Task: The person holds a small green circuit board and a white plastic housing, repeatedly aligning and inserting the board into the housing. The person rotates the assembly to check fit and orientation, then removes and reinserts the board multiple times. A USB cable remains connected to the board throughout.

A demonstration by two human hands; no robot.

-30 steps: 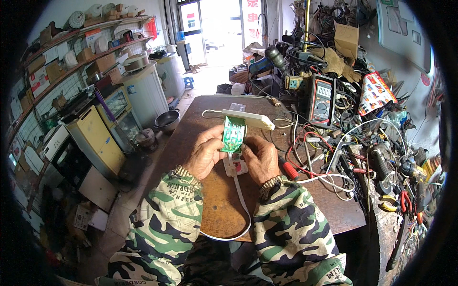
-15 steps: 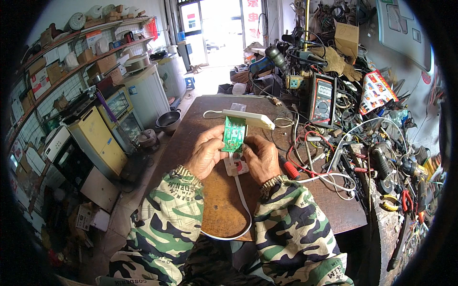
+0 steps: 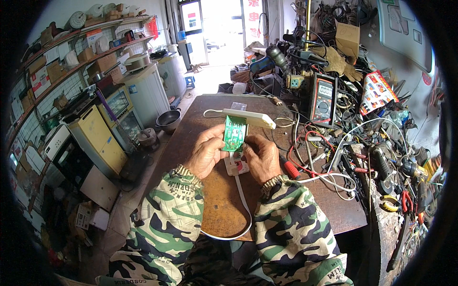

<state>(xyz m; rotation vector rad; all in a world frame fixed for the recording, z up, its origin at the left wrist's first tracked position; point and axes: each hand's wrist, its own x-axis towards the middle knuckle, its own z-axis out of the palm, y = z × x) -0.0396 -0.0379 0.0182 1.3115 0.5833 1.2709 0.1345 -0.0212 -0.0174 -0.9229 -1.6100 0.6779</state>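
A small green circuit board (image 3: 235,133) is held up over the middle of the table, tilted toward me. My left hand (image 3: 208,151) pinches its left edge between thumb and fingers. On the opposite edge, my right hand (image 3: 261,156) grips the lower right corner with closed fingers. Below the board hangs a white flat cable (image 3: 242,195), which loops toward the table's front edge. Behind the board lies a long white power strip (image 3: 257,118) with its own white cord. A white piece with a red mark (image 3: 242,166) rests under my hands, partly hidden.
The brown wooden table (image 3: 186,119) carries a red-handled tool (image 3: 290,168) and tangled leads to the right. A multimeter (image 3: 323,101) stands upright beside them. Heaped cables and pliers (image 3: 406,201) crowd the right side. A black pan (image 3: 169,120) sits on the floor at left, near old appliances.
Both hands keep the same hold on the circuit board. The board has tilted very slightly; otherwise little differs.
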